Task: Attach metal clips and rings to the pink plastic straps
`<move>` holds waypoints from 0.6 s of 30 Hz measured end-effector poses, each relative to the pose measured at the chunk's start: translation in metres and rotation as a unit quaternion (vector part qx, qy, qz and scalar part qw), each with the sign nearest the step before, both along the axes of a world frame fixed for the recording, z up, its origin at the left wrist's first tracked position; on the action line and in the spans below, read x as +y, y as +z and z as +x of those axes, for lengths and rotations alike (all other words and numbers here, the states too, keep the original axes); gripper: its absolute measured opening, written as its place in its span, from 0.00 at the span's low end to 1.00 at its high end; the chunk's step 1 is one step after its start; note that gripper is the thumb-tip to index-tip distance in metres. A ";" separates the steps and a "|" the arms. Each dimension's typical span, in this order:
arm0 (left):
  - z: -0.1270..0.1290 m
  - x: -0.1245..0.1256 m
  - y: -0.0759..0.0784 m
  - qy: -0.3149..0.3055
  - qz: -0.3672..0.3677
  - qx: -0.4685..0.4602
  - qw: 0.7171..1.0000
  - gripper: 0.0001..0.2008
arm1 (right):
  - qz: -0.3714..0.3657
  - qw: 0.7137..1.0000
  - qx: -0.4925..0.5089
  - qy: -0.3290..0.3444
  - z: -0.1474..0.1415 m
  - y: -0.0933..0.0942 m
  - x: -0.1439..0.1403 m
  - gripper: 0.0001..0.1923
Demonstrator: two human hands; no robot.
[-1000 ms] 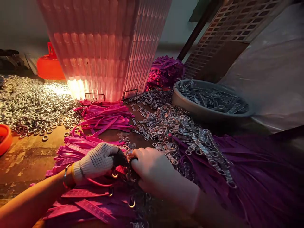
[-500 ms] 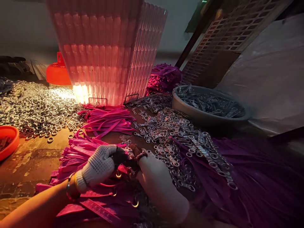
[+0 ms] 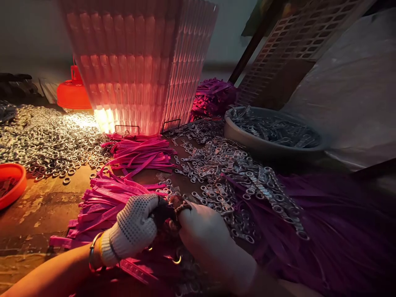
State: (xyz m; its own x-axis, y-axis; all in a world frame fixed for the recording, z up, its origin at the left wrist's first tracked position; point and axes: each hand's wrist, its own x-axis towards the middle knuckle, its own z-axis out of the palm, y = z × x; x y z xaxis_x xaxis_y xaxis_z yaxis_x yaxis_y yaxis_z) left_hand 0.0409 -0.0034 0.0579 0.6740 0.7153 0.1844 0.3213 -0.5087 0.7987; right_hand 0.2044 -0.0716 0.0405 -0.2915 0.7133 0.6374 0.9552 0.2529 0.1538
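Pink straps (image 3: 105, 198), heaped beside the gloved left hand (image 3: 136, 225), whose fingers meet the bare right hand (image 3: 204, 235) pinching a small dark part (image 3: 177, 205): the part may slip into the metal links (image 3: 229, 173) beyond.

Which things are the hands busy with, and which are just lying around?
Busy with: left hand in a glove and bare right hand pinching a small metal piece; pink straps beneath.

Lying around: ring pile, grey bowl, orange dish, lamp shade.

Prob. small assembly workshop: heaps of metal rings (image 3: 46, 140), pink straps (image 3: 139, 152), bowl of clasps (image 3: 247, 138).
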 end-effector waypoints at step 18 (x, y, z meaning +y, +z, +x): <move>0.012 0.048 0.070 -0.055 -0.276 -0.230 0.932 0.11 | -0.041 0.907 0.418 -0.003 0.060 0.072 0.024 0.15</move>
State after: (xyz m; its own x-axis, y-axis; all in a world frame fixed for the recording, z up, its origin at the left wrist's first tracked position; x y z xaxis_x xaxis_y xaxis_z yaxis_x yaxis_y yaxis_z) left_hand 0.0524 0.0449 0.1279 0.6886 0.7187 0.0967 -0.1500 0.0107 0.9886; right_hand 0.2649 -0.0481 0.1128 0.2734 0.7688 0.5781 0.7305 0.2250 -0.6448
